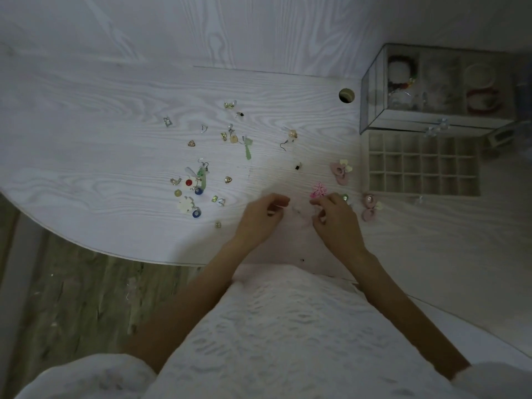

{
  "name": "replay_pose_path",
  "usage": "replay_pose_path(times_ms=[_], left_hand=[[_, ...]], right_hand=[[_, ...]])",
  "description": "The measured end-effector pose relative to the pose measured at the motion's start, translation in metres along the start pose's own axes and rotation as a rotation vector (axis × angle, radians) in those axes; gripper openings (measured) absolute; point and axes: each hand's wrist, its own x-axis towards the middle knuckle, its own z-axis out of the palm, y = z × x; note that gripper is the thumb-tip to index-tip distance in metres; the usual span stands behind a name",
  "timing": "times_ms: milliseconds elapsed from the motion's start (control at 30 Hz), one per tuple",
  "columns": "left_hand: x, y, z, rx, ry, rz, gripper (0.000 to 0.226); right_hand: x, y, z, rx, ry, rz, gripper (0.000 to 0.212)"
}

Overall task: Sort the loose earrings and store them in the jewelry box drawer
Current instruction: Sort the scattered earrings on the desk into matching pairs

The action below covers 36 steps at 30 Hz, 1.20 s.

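Note:
My right hand (335, 218) has curled fingers, and its fingertips pinch the lower edge of a pink flower earring (319, 190) lying on the white table. My left hand (260, 217) hovers a little to the left with fingers curled. Whether it holds anything is too blurred to tell. The beige drawer tray (421, 155) with many small compartments lies to the right, in front of the clear jewelry box (374, 110). Several loose earrings (198, 182) are scattered left of my hands. Pink heart-shaped earrings lie near the drawer, one (341, 171) beside it and one (368, 208) nearer me.
More earrings lie farther back, among them a green drop earring (248, 148) and a hook earring (289, 138). A round cable hole (347, 95) is left of the box. The table's curved front edge (115, 253) drops to the wooden floor at left.

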Motion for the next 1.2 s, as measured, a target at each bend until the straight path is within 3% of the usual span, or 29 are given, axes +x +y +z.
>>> replay_pose_path(times_ms=[133,467,667,967,1100,1200], left_hand=[[-0.004,-0.016,-0.021,0.061,0.049,-0.053,0.028],[0.002,-0.002,0.005,0.426,-0.021,0.125,0.03],[0.013,0.012,0.022,0.395,-0.08,0.171,0.025],[0.012,0.018,0.034,0.183,-0.142,0.079,0.032],[0.005,0.018,0.012,0.113,-0.123,0.06,0.031],[-0.004,0.013,-0.02,0.209,-0.012,0.191,0.025]], right_hand=[[0.012,-0.012,0.001,-0.087,-0.02,-0.09,0.028],[0.006,0.002,0.003,-0.159,-0.086,0.055,0.036],[0.002,0.009,0.005,-0.053,-0.053,0.11,0.034],[0.004,0.011,0.007,0.107,-0.027,0.196,0.029],[0.003,0.009,-0.003,0.066,0.028,0.096,0.021],[0.01,-0.004,-0.016,0.08,0.06,-0.019,0.016]])
